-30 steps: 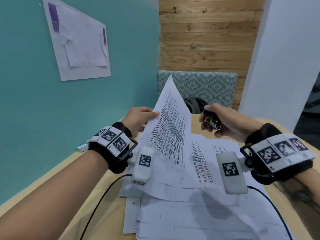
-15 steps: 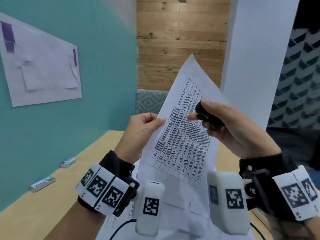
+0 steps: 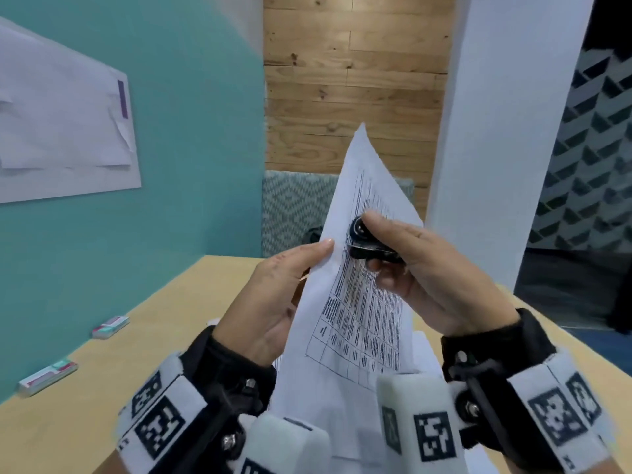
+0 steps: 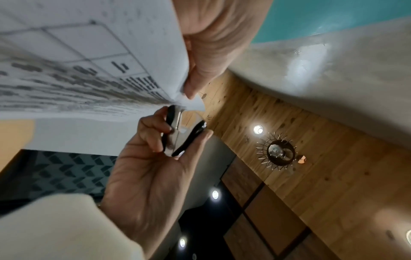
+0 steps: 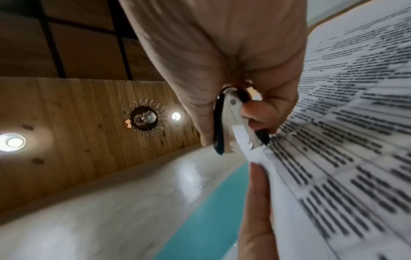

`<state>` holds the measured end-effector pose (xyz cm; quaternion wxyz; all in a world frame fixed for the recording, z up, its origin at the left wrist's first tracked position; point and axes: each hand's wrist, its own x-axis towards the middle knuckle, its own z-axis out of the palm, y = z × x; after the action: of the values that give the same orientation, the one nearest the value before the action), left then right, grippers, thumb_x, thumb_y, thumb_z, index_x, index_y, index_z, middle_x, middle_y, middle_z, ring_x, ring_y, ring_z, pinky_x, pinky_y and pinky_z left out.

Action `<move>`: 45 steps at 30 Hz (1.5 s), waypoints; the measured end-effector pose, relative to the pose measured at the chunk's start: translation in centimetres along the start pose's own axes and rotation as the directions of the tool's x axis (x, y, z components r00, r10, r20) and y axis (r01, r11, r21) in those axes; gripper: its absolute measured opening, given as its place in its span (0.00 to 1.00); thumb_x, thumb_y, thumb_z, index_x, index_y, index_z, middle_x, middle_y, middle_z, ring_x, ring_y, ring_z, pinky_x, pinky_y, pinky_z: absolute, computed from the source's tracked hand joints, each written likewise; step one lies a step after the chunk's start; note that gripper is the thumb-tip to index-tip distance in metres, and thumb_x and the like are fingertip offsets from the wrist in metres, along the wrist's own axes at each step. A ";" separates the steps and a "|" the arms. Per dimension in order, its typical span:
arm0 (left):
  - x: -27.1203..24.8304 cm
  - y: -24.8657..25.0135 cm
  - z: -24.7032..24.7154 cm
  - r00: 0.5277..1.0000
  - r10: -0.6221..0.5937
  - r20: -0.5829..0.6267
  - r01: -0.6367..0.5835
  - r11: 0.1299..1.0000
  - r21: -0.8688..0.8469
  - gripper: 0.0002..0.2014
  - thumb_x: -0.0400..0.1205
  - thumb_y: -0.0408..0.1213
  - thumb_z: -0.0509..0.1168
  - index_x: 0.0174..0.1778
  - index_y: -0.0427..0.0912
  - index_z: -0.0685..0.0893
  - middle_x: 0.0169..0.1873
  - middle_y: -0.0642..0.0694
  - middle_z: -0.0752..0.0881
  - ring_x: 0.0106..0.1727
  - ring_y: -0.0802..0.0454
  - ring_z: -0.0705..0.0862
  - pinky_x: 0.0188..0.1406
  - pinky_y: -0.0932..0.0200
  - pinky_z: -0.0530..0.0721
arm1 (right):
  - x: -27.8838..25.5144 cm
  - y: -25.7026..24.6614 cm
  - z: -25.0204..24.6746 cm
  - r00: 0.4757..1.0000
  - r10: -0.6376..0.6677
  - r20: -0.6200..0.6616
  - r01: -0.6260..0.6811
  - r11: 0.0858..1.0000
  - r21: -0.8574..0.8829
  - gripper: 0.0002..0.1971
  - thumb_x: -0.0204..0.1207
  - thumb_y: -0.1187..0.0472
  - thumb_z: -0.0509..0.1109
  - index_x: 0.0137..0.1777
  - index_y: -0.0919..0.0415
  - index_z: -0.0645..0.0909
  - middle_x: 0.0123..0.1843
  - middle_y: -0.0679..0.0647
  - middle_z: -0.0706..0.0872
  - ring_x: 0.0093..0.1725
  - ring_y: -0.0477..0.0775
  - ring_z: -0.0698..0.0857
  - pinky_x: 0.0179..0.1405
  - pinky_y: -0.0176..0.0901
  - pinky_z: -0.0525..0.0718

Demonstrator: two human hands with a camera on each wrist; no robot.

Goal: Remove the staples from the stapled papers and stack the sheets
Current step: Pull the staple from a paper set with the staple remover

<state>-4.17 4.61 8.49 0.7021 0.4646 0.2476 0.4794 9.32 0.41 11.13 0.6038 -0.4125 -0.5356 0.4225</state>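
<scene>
Holding the stapled papers (image 3: 355,302) up off the tabletop (image 3: 164,336), I have my left hand (image 3: 273,302) pinching their left edge, thumb on the printed face near the corner. My right hand (image 3: 431,278) is curled around one black staple remover (image 3: 371,242), fingers clamped on its two grips, with the metal claws set at the paper's corner at about 12 o'clock from my left thumb. In the right wrist view the corner sits between the claws; I cannot make out the staple itself, so whether it is already lifted I cannot tell.

As I judge it, this set is mid-removal: the claws are placed, the squeeze and pull come next, and separating and stacking its sheets is still to do. Loose sheets (image 3: 424,357) lie on the tabletop below my wrists at 6 o'clock, mostly hidden, so how many are done I cannot count.

Counted: one held set, with at least two leaves visible at the corner; one remover; two small boxes (image 3: 111,326) on the tabletop along the teal wall at 9 o'clock.
</scene>
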 end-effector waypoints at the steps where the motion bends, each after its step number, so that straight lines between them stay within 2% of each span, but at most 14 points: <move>1: 0.1 -0.2 0.1 1.000 -0.002 -0.007 0.002 1.000 -0.009 0.19 0.76 0.36 0.67 0.59 0.29 0.83 0.52 0.31 0.85 0.48 0.39 0.83 0.54 0.44 0.82 | 0.1 0.2 0.1 1.000 0.008 -0.008 -0.008 1.000 -0.016 0.12 0.71 0.51 0.68 0.44 0.61 0.80 0.31 0.51 0.78 0.24 0.41 0.72 0.16 0.27 0.69; 3: 0.3 -0.6 0.2 0.999 0.025 -0.027 -0.025 1.000 0.003 0.17 0.77 0.36 0.66 0.57 0.29 0.84 0.49 0.32 0.86 0.45 0.41 0.84 0.49 0.50 0.84 | 0.4 0.6 0.2 0.999 0.000 -0.042 -0.003 0.998 -0.067 0.13 0.76 0.51 0.67 0.50 0.61 0.77 0.31 0.51 0.76 0.23 0.41 0.71 0.16 0.27 0.68; 6: 0.3 -0.6 0.2 0.997 0.055 -0.046 -0.052 0.998 0.046 0.12 0.77 0.36 0.67 0.50 0.32 0.86 0.41 0.36 0.87 0.36 0.44 0.84 0.37 0.57 0.85 | 0.6 1.1 0.2 0.993 -0.050 -0.106 0.032 0.987 -0.160 0.13 0.73 0.50 0.70 0.45 0.61 0.79 0.31 0.50 0.78 0.23 0.41 0.71 0.18 0.28 0.69; 10: 0.4 -0.6 0.1 0.998 0.051 -0.042 -0.048 0.997 0.066 0.12 0.77 0.37 0.67 0.51 0.32 0.86 0.38 0.37 0.85 0.34 0.44 0.83 0.33 0.57 0.85 | 0.7 1.3 0.1 0.985 -0.085 -0.152 0.052 0.976 -0.212 0.14 0.69 0.50 0.74 0.36 0.60 0.77 0.32 0.51 0.80 0.24 0.42 0.72 0.19 0.30 0.70; 14: 0.5 -0.9 0.1 0.999 0.027 -0.029 -0.025 0.999 0.037 0.14 0.77 0.36 0.67 0.53 0.30 0.86 0.41 0.34 0.87 0.37 0.42 0.85 0.39 0.53 0.86 | 1.0 1.9 0.4 0.980 -0.098 -0.171 0.045 0.956 -0.290 0.18 0.73 0.44 0.69 0.45 0.61 0.75 0.36 0.55 0.79 0.26 0.45 0.73 0.22 0.35 0.70; 18: 0.9 -1.0 0.0 1.000 0.020 -0.022 -0.020 1.000 0.024 0.08 0.76 0.36 0.68 0.44 0.34 0.87 0.31 0.40 0.87 0.28 0.47 0.85 0.29 0.59 0.85 | 1.4 2.5 0.1 0.974 -0.128 -0.187 0.035 0.901 -0.432 0.22 0.73 0.37 0.66 0.44 0.58 0.73 0.35 0.53 0.79 0.30 0.46 0.74 0.30 0.41 0.68; 22: 1.5 -1.3 0.0 0.999 0.036 -0.023 -0.035 0.998 0.050 0.10 0.76 0.36 0.68 0.47 0.33 0.86 0.33 0.40 0.87 0.30 0.46 0.85 0.33 0.56 0.85 | 1.7 2.6 -0.5 0.972 -0.152 -0.177 0.046 0.868 -0.495 0.25 0.73 0.38 0.66 0.45 0.63 0.75 0.37 0.53 0.79 0.32 0.47 0.75 0.31 0.40 0.67; 25: 1.5 -1.3 0.1 0.999 0.045 0.019 -0.046 0.998 0.037 0.08 0.78 0.35 0.66 0.43 0.32 0.85 0.29 0.39 0.87 0.25 0.47 0.85 0.27 0.57 0.86 | 1.6 2.4 -0.7 0.973 -0.171 -0.156 0.076 0.872 -0.483 0.30 0.72 0.39 0.68 0.52 0.71 0.77 0.40 0.56 0.83 0.30 0.42 0.77 0.32 0.39 0.68; 28: 1.5 -1.0 -0.1 0.999 0.024 0.022 -0.025 0.999 0.031 0.13 0.77 0.35 0.66 0.51 0.29 0.84 0.36 0.35 0.87 0.31 0.44 0.86 0.34 0.52 0.88 | 1.5 2.5 -0.8 0.973 -0.187 -0.133 0.100 0.867 -0.488 0.28 0.65 0.34 0.69 0.45 0.63 0.76 0.48 0.60 0.87 0.35 0.46 0.78 0.35 0.44 0.70; 31: 1.4 -1.0 -0.2 1.000 0.005 0.027 -0.007 0.999 0.045 0.21 0.73 0.37 0.67 0.59 0.28 0.82 0.43 0.32 0.86 0.38 0.41 0.86 0.44 0.48 0.87 | 1.3 2.4 -0.6 0.976 -0.189 -0.109 0.109 0.857 -0.504 0.24 0.61 0.33 0.67 0.41 0.54 0.73 0.40 0.54 0.83 0.37 0.48 0.76 0.36 0.47 0.69; 34: 1.6 -1.2 -0.3 1.000 0.009 0.026 -0.010 0.999 0.049 0.20 0.72 0.37 0.68 0.57 0.29 0.83 0.42 0.33 0.87 0.37 0.42 0.86 0.43 0.49 0.87 | 1.4 2.5 -0.7 0.977 -0.191 -0.095 0.119 0.855 -0.505 0.24 0.60 0.34 0.67 0.40 0.54 0.73 0.37 0.51 0.79 0.36 0.48 0.75 0.36 0.47 0.68; 39: 1.7 -1.3 -0.4 1.000 0.019 0.012 -0.020 0.996 0.086 0.12 0.79 0.36 0.65 0.50 0.30 0.85 0.37 0.35 0.88 0.33 0.44 0.86 0.38 0.52 0.88 | 1.7 3.0 -0.8 0.969 -0.217 -0.115 0.133 0.859 -0.494 0.22 0.63 0.37 0.70 0.40 0.57 0.75 0.38 0.53 0.83 0.35 0.47 0.76 0.36 0.46 0.69; 43: 1.7 -1.4 -0.3 0.999 0.039 0.008 -0.039 0.996 0.085 0.11 0.79 0.36 0.65 0.48 0.31 0.86 0.34 0.37 0.88 0.30 0.45 0.87 0.35 0.53 0.88 | 1.7 3.1 -0.8 0.962 -0.234 -0.144 0.136 0.863 -0.487 0.19 0.69 0.43 0.74 0.41 0.59 0.76 0.46 0.60 0.89 0.37 0.48 0.78 0.36 0.45 0.70; 45: 1.7 -1.4 -0.2 0.999 0.048 0.012 -0.048 0.995 0.082 0.10 0.79 0.35 0.65 0.45 0.32 0.86 0.33 0.37 0.88 0.30 0.46 0.87 0.34 0.53 0.88 | 1.6 3.1 -0.7 0.958 -0.243 -0.153 0.134 0.851 -0.508 0.20 0.66 0.41 0.74 0.39 0.58 0.75 0.47 0.61 0.89 0.38 0.50 0.78 0.36 0.46 0.71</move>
<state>-3.01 6.12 7.28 0.6719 0.5013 0.2524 0.4832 9.90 2.83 8.60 0.5708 -0.5404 -0.5960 0.1641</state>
